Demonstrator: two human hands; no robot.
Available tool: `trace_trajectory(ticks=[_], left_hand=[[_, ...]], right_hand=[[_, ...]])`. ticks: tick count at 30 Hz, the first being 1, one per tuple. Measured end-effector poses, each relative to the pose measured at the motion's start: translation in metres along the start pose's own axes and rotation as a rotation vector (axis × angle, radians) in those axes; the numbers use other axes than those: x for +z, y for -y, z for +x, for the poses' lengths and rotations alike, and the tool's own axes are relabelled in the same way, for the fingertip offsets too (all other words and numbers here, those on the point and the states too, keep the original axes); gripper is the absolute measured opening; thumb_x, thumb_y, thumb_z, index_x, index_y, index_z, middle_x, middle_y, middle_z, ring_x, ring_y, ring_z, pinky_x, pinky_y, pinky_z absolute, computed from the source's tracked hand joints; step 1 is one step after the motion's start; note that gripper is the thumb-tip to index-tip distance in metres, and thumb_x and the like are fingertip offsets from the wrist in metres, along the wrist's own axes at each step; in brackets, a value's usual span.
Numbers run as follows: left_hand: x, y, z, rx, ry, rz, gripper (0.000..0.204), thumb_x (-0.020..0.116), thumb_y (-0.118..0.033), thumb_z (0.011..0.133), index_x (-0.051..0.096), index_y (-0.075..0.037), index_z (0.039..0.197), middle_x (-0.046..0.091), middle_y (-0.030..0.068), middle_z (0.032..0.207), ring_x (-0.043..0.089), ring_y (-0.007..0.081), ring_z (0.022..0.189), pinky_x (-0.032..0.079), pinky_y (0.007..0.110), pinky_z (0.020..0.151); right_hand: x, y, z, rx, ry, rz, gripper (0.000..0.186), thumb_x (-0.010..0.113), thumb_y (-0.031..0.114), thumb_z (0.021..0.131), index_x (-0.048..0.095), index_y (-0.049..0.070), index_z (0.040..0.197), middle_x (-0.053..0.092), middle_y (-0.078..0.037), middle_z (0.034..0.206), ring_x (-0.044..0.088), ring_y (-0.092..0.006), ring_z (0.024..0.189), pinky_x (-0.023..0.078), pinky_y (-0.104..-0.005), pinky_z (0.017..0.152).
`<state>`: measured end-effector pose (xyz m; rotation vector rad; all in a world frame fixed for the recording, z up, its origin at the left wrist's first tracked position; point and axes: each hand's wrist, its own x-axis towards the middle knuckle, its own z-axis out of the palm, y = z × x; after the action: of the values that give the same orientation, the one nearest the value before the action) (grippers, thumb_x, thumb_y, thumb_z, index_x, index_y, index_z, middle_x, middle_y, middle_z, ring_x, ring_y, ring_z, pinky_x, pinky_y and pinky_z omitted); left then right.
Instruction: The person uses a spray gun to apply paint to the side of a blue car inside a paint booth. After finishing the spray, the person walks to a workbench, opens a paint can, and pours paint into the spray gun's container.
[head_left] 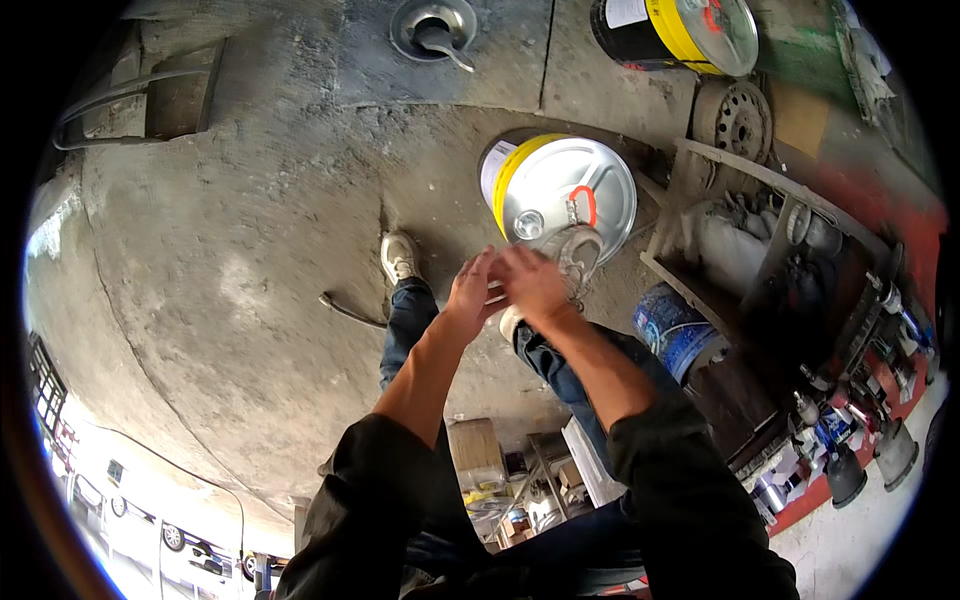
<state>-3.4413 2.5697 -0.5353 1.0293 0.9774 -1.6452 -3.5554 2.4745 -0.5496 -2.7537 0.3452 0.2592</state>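
— While both hands meet, what's in the fingers?
— Left hand (472, 292) and right hand (533, 283) pinch a small pale object (497, 293), above the yellow-banded metal drum (560, 190) on the concrete floor (250, 250).

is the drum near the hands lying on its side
No, the drum stands upright, its silver lid facing up, just beyond the hands.

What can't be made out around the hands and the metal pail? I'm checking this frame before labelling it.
- Head view: anything between the left hand and right hand is hidden by the fingers.
- Silver-lidded pail: near rim covered by the right hand.
- Shelf clutter: blurred, warped at the rim.
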Motion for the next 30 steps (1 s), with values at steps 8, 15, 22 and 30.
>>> trace_trajectory(ticks=[8, 15, 22, 30], left_hand=[[-0.062, 0.014, 0.016, 0.243, -0.332, 0.222, 0.028, 0.057, -0.028, 0.093, 0.062, -0.003, 0.083, 0.061, 0.0041, 0.071, 0.057, 0.0141, 0.053, 0.048, 0.026, 0.048], [-0.118, -0.001, -0.016, 0.252, -0.332, 0.238, 0.023, 0.056, -0.027, 0.093, 0.062, -0.005, 0.093, 0.062, 0.0028, 0.076, 0.059, 0.0122, 0.057, 0.051, 0.026, 0.052], [-0.126, 0.016, -0.024, 0.219, -0.296, 0.28, 0.023, 0.056, -0.028, 0.093, 0.063, -0.006, 0.097, 0.064, 0.0029, 0.08, 0.061, 0.0122, 0.061, 0.053, 0.026, 0.054], [-0.103, 0.011, -0.026, 0.223, -0.205, 0.297, 0.025, 0.054, -0.027, 0.095, 0.062, -0.003, 0.1, 0.062, 0.0045, 0.083, 0.06, 0.0126, 0.062, 0.051, 0.027, 0.056]], right_hand=[[-0.028, 0.062, 0.014, 0.655, 0.073, 0.788, 0.026, 0.068, 0.017, 0.076, 0.062, 0.005, 0.098, 0.064, -0.012, 0.09, 0.064, -0.0286, 0.08, 0.052, -0.0387, 0.07], [0.006, -0.019, 0.004, 0.801, 0.007, 0.146, 0.024, 0.063, 0.023, 0.083, 0.059, 0.008, 0.101, 0.065, -0.011, 0.092, 0.065, -0.03, 0.078, 0.052, -0.0393, 0.069], [-0.011, -0.034, 0.001, 0.415, 0.218, -0.1, 0.026, 0.064, 0.018, 0.083, 0.058, 0.015, 0.107, 0.064, -0.007, 0.09, 0.065, -0.0265, 0.078, 0.052, -0.0397, 0.066], [-0.001, -0.029, -0.003, 0.421, 0.137, 0.021, 0.021, 0.058, 0.018, 0.086, 0.057, 0.01, 0.106, 0.068, -0.008, 0.089, 0.067, -0.0263, 0.075, 0.053, -0.0398, 0.065]])
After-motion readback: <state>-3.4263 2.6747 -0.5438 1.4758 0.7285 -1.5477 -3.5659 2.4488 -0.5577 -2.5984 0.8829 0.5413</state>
